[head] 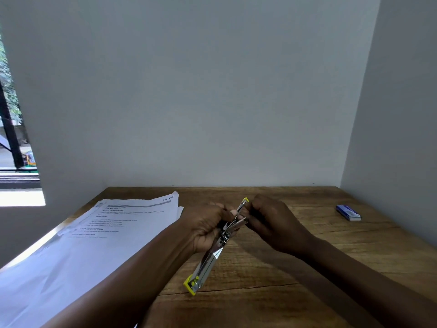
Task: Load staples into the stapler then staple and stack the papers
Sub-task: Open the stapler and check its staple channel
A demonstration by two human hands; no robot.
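Both hands, left (208,227) and right (269,221), grip the opened silver metal stapler with yellow ends (214,254) above the brown wooden table (295,280).

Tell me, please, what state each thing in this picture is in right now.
Stapler: swung open, held above the table.
Left hand: grips the stapler.
Right hand: curled at the stapler's far end.
Staple box: closed, lying flat.
Papers: loosely stacked.
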